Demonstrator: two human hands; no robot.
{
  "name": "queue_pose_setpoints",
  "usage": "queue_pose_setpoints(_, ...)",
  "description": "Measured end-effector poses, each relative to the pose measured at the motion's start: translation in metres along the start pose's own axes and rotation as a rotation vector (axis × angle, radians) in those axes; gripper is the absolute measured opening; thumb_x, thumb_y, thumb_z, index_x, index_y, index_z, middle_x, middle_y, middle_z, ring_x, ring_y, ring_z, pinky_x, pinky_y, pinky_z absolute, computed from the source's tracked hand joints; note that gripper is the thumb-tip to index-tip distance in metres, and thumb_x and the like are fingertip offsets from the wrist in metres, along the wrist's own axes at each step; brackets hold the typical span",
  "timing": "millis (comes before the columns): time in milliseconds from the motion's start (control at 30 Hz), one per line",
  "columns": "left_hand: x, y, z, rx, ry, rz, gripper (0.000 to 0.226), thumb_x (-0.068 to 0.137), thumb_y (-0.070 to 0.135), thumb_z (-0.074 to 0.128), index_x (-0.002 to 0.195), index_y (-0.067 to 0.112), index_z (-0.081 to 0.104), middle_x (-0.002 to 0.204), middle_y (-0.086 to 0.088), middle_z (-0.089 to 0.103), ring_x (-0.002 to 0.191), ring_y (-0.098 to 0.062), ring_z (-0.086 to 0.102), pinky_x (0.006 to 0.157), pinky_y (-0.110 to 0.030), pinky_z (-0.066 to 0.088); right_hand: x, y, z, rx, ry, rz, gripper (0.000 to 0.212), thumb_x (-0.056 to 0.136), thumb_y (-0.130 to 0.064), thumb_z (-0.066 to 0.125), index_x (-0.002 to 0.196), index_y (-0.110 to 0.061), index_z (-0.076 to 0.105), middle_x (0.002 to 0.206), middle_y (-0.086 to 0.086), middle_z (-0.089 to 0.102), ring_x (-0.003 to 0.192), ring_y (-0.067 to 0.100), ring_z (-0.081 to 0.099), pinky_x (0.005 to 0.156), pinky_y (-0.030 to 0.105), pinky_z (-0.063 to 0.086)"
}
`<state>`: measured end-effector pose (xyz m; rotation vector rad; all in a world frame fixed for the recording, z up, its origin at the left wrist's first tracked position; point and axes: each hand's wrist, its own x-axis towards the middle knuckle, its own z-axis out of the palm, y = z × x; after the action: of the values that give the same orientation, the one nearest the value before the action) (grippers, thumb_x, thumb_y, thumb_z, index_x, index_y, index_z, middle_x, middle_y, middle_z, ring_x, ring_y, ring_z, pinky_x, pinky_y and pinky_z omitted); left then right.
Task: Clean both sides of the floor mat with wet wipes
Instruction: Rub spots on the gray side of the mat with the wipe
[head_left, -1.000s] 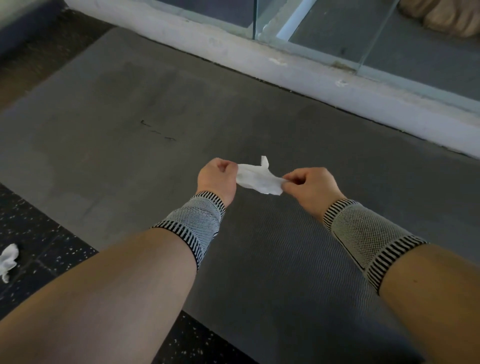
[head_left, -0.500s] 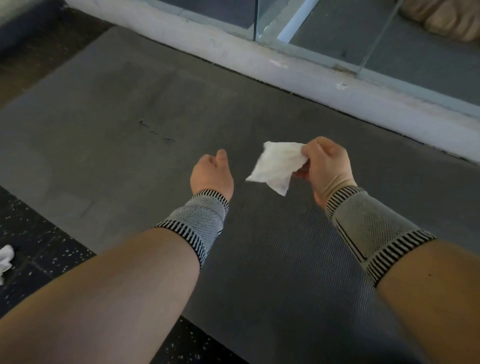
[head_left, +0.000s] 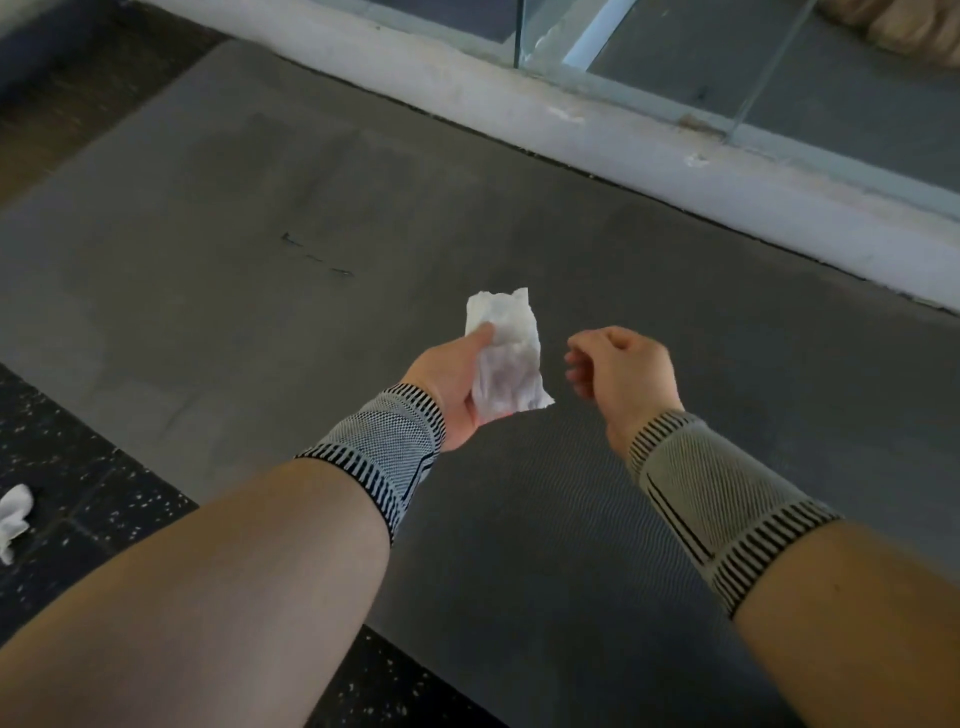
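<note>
Wet wipe (head_left: 506, 358) spread over left hand (head_left: 457, 384), pinned by thumb, above floor mat (head_left: 218, 218). Right hand (head_left: 618, 369) loosely curled, grasping nothing. Damp patches across mat's far part; likely upper side partly wiped, underside untouched. Crumpled wipe (head_left: 13, 519) discarded on floor.

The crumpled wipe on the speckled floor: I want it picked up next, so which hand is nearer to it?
Left. The left hand, holding a wet wipe, is closer to the crumpled wipe lying far left; the right hand hangs farther right over the floor mat.

Head view looks steeply down, close over mat (head_left: 260, 218).
</note>
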<state>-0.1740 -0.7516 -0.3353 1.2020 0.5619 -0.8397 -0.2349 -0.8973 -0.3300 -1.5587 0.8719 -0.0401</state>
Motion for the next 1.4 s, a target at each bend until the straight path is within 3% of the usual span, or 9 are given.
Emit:
queue_pose_setpoints(133,-0.002,-0.006,0.007,0.108,-0.036,-0.014,0.043,0.096,0.035,0.057,0.128,0.006,0.054,0.126,-0.019,0.062,0.113,-0.036,0.062,0.096,-0.048,0.051,0.002,-0.005,0.013,-0.054,-0.152,0.06,0.022,0.081,-0.03,0.068,0.071,-0.012,0.063,0.061,0.0,0.057,0.058,0.014,0.05,0.058,0.028,0.047)
queue_pose_setpoints(467,-0.002,-0.009,0.001,0.082,-0.076,-0.046,0.041,0.102,0.036,0.045,0.13,0.006,0.051,0.118,-0.013,0.067,0.104,-0.027,0.066,0.075,-0.042,0.055,0.008,-0.007,0.019,0.133,-0.156,0.096,0.018,0.086,-0.023,0.064,0.098,-0.012,0.058,0.103,0.015,0.066,0.094,0.035,0.067,0.076,0.054,0.056)
queue_pose_setpoints(667,-0.002,-0.003,-0.004,-0.079,-0.143,-0.073,0.04,0.102,0.04,0.039,0.123,0.008,0.052,0.112,-0.016,0.07,0.098,-0.03,0.069,0.079,-0.045,0.058,0.02,0.005,0.006,0.0,-0.041,0.062,0.011,0.085,-0.008,0.066,0.093,-0.011,0.06,0.082,0.007,0.065,0.046,0.01,0.06,0.051,0.025,0.051)
queue_pose_setpoints(800,-0.003,-0.003,-0.004,-0.108,-0.177,-0.101,0.04,0.101,0.039,0.042,0.128,0.011,0.05,0.113,-0.015,0.07,0.101,-0.032,0.069,0.082,-0.047,0.057,0.021,0.013,0.0,0.004,0.078,0.318,0.027,0.089,-0.032,0.059,0.09,-0.006,0.063,0.065,0.004,0.067,0.051,0.014,0.059,0.059,0.031,0.051)
queue_pose_setpoints(900,-0.002,-0.002,-0.009,-0.106,-0.203,-0.124,0.044,0.099,0.043,0.045,0.13,0.012,0.05,0.116,-0.016,0.068,0.102,-0.033,0.068,0.079,-0.047,0.058,0.017,0.008,-0.003,0.121,-0.268,0.535,0.057,0.079,-0.06,0.058,0.102,-0.008,0.063,0.094,0.007,0.07,0.088,0.024,0.065,0.083,0.043,0.05)
queue_pose_setpoints(967,-0.002,-0.004,-0.01,-0.066,-0.206,-0.142,0.046,0.096,0.046,0.049,0.127,0.011,0.053,0.114,-0.017,0.069,0.101,-0.034,0.068,0.082,-0.048,0.057,0.014,0.005,-0.003,0.251,-0.417,0.478,0.051,0.079,-0.045,0.066,0.111,-0.006,0.063,0.108,0.011,0.069,0.099,0.029,0.065,0.087,0.047,0.05)
queue_pose_setpoints(1100,0.001,-0.008,-0.007,0.083,-0.017,-0.03,0.034,0.088,0.025,0.068,0.115,0.007,0.061,0.105,-0.016,0.071,0.096,-0.032,0.069,0.085,-0.047,0.057,0.019,0.001,-0.002,0.326,-0.287,0.278,0.028,0.085,-0.009,0.065,0.111,0.001,0.062,0.108,0.018,0.068,0.095,0.031,0.068,0.087,0.049,0.053)
queue_pose_setpoints(1233,0.006,-0.002,-0.011,0.057,0.071,0.047,0.019,0.087,0.015,0.068,0.104,0.007,0.065,0.104,-0.013,0.07,0.093,-0.026,0.07,0.079,-0.039,0.059,0.023,0.006,0.0,0.165,-0.14,0.131,0.017,0.086,-0.01,0.066,0.102,-0.01,0.063,0.104,0.012,0.069,0.089,0.024,0.07,0.08,0.045,0.057)
queue_pose_setpoints(1400,0.007,-0.004,-0.011,0.03,0.007,-0.002,0.028,0.086,0.013,0.07,0.112,0.007,0.063,0.109,-0.013,0.07,0.093,-0.024,0.068,0.073,-0.036,0.057,0.022,0.007,0.001,0.013,-0.02,-0.067,0.052,0.088,-0.031,0.062,0.137,-0.028,0.045,0.131,-0.01,0.05,0.11,0.013,0.059,0.093,0.036,0.051)
